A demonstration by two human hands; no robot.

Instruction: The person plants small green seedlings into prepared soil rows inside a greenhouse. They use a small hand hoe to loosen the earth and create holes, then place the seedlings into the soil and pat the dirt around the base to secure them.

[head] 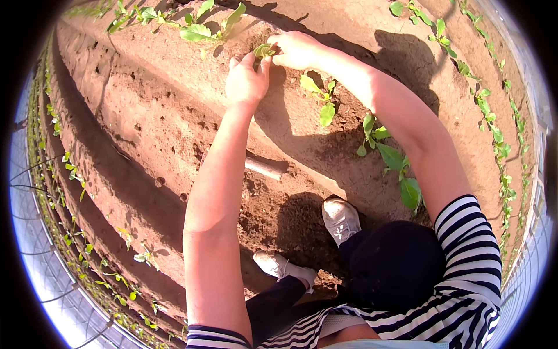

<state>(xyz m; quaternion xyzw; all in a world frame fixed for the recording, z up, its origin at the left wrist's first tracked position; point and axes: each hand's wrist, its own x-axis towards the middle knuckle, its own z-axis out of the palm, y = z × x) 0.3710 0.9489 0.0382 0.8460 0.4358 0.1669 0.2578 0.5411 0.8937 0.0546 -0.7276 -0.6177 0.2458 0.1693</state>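
Observation:
At the top of a raised soil bed (183, 94), my two hands meet around a small leafy seedling (264, 50). My left hand (247, 83) has its thumb and fingers at the near side of the leaves. From the right, the fingertips of my right hand (296, 50) pinch the same leaves. My fingers cover the stem base, so I cannot tell how it sits in the soil. Closer to me grows another green seedling (322, 96), below my right forearm. A larger leafy plant (392, 158) stands beside that arm's elbow.
A handle-like wooden stick (263, 169) lies on the soil past my left forearm. My shoes (342, 220) stand in the furrow. More seedlings (196, 30) grow up left, and another plant row (497, 133) runs along the right. A curved greenhouse wall (48, 279) borders the left.

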